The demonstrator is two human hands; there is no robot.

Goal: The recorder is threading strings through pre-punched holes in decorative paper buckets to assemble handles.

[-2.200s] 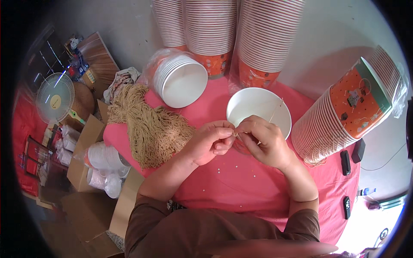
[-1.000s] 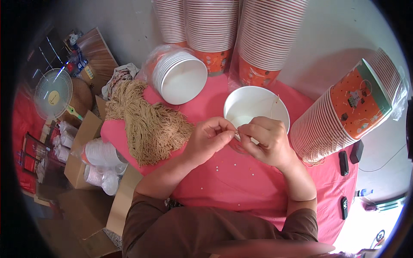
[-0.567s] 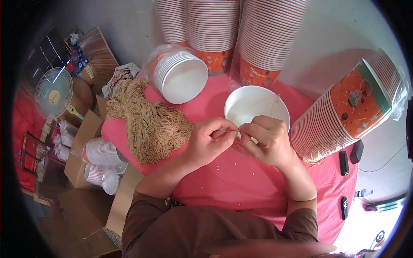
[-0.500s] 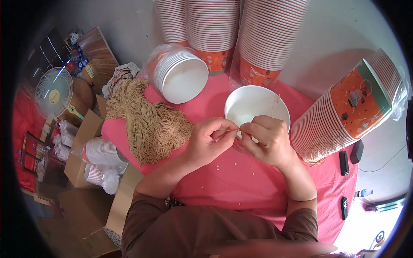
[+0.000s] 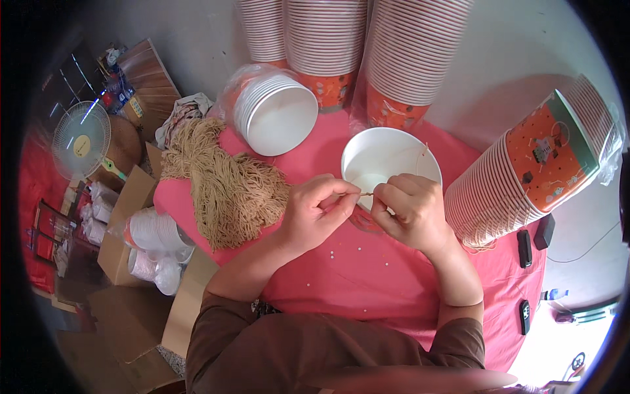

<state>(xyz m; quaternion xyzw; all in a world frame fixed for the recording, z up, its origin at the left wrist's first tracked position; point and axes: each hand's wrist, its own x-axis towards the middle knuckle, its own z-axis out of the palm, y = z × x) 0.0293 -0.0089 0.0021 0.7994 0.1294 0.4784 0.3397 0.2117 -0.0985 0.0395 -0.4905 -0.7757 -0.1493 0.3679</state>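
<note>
Both my hands meet over the near rim of a white paper bucket (image 5: 374, 157) on the red cloth. A short length of tan cord (image 5: 367, 194) runs between them. My left hand (image 5: 320, 209) pinches one end of it between thumb and forefinger. Close by, my right hand (image 5: 412, 209) is closed on the other end, its fingers curled. Cord also shows at the bucket's far right rim. Left of my hands lies a big bundle of tan cords (image 5: 230, 190). To the right leans a nested stack of orange printed buckets (image 5: 518, 167), with cords hanging along it.
Tall wrapped bucket stacks (image 5: 400, 52) stand against the wall. A smaller wrapped stack (image 5: 282, 121) lies tilted at the back. Small white bits (image 5: 332, 254) dot the red cloth (image 5: 367, 295). Two black devices (image 5: 524, 249) lie at the right edge. Cardboard boxes (image 5: 125, 243) stand at the left.
My hands have drawn slightly apart, so more of the cord shows between them. The bucket and the bundle stay in place.
</note>
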